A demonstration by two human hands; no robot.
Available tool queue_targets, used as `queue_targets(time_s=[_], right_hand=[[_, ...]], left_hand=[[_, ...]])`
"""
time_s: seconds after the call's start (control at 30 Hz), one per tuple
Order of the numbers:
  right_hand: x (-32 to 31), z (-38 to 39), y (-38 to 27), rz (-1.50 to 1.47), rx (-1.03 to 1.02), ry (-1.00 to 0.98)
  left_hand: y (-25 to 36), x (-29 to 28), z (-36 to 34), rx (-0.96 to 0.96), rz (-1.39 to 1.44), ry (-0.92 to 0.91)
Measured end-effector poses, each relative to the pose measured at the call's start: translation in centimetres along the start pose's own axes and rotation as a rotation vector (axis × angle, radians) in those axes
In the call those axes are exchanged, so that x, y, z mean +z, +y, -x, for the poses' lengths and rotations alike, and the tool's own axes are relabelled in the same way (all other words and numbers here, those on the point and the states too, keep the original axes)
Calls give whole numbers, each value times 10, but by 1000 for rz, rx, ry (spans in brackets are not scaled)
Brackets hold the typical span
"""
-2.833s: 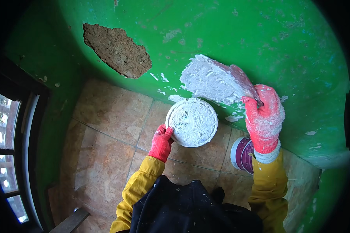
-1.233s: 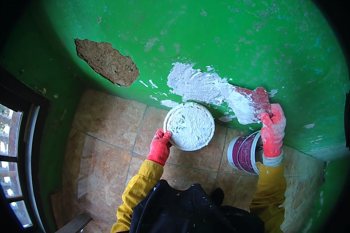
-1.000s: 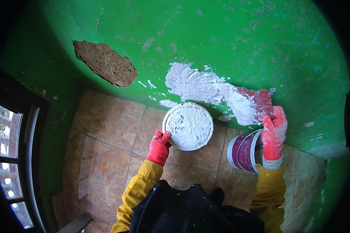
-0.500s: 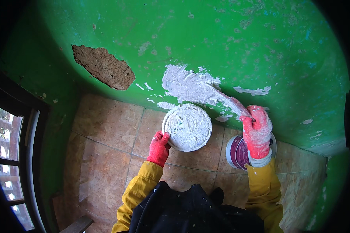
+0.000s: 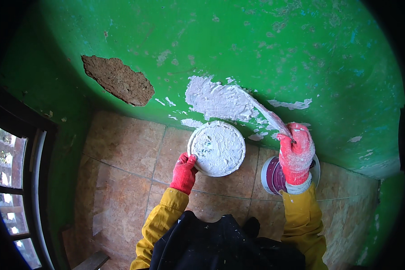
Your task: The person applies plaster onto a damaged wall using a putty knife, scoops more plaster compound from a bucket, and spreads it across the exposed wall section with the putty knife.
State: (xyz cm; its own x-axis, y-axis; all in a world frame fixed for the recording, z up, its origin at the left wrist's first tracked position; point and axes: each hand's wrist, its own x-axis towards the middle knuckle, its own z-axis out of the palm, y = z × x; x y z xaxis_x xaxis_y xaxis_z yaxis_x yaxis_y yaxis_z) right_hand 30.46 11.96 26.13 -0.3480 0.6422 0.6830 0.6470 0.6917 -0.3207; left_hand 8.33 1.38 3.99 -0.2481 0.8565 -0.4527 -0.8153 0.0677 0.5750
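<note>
My left hand (image 5: 184,173), in a red glove, grips the rim of a round lid (image 5: 218,148) coated with white filler, thumb on top. In a whitened red glove, my right hand (image 5: 297,150) is closed around the near end of a putty knife (image 5: 267,112) smeared with filler. The knife slants up and left, its far edge against the right side of a white filler patch (image 5: 216,99) on the green wall (image 5: 202,40). The glove and filler hide the knife's handle. The lid is just below the patch, in front of the wall's foot.
Partly under my right forearm, a purple and white bucket (image 5: 274,175) stands on the brown tiled floor (image 5: 117,184). A hole (image 5: 119,81) in the wall bares rough brown material. At the far left is a dark-framed window (image 5: 6,164). A wooden piece (image 5: 92,261) lies lower left.
My right hand has shifted slightly left, and the putty knife has moved up and left along the filler patch. My left hand and the lid stay nearly in place.
</note>
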Motion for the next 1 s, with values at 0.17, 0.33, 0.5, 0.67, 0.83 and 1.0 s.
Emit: queue_targets(time_s=[0.17,0.33,0.5,0.67,0.83,1.0], right_hand=[[-9,16,1,-166,138,42],[3,6,-6,-46,-71,-52],[15,-13,-13,-9,-86,-58],[18,-15,-15,28,-55,-7],[16,-9,-29,-50,2,56],[26,-19,-59,-99,-11,-32]], left_hand=[[-1,-2,-3,1,7,4],[0,-3,-3,6,-49,-3],[2,-4,-5,-6,-6,10],[6,-8,-4,3,-1,5],[13,-22,1,19,-26,27],[26,-36,13,38,-11,33]])
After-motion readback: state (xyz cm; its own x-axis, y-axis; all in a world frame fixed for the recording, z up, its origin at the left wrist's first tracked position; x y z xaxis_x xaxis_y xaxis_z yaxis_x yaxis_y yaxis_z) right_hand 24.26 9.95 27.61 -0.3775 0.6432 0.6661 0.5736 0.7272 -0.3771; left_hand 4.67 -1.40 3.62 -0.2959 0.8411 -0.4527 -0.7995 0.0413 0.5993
